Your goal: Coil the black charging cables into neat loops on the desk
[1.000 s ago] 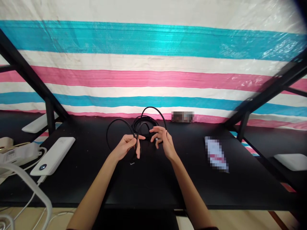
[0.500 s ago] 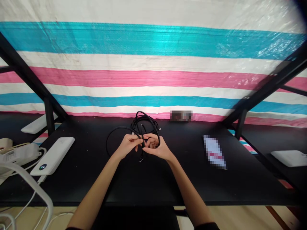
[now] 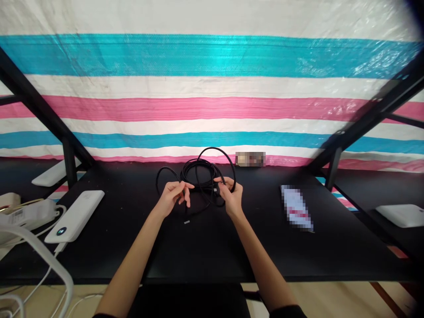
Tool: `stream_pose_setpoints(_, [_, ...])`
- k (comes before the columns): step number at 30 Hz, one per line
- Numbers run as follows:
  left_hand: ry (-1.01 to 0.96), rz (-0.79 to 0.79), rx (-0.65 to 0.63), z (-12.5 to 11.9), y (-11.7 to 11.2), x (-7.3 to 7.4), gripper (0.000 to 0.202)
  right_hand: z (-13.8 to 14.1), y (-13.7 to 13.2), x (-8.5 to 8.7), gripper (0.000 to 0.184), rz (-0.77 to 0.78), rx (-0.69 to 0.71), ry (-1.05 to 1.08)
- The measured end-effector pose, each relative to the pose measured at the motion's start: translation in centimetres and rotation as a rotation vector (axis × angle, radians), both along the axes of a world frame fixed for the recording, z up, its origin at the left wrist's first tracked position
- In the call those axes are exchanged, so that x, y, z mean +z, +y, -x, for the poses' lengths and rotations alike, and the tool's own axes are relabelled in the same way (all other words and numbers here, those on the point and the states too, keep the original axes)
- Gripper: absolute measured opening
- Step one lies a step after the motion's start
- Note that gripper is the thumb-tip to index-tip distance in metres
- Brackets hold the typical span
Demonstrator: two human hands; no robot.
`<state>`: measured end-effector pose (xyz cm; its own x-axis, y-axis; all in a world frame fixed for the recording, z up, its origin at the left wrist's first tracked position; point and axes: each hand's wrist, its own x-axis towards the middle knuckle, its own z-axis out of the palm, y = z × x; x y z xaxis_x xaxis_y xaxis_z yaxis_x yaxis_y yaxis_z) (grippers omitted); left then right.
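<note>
We noted that the left hand (image 3: pixel 172 198) and the right hand (image 3: pixel 232 198), close together half a second earlier, had drawn apart, with a loop of the black cable (image 3: pixel 202 189) now arching from the right hand. We found the left hand pinching one strand between thumb and fingers and the right hand grasping the loop. We recorded the cable's coil near the middle of the worktop's (image 3: pixel 212 260) rear edge, a white power bank (image 3: pixel 75 216) by its left edge and a pixelated packet (image 3: pixel 297 208) toward its right edge.
</note>
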<state>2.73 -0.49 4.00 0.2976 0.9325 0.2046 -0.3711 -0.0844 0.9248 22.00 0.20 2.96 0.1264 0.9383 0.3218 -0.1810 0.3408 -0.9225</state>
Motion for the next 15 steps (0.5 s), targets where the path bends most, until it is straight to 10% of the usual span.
stream_pose_setpoints(9, [-0.503,0.062,-0.121,2.9,0.2,-0.1,0.038,-1.5,0.8,1.4,0.011,0.053,0.21,0.321])
stream_pose_setpoints(15, [-0.427,0.08,-0.307,2.5,-0.3,-0.4,0.015,-0.8,0.1,1.8,0.023,0.097,0.458,0.318])
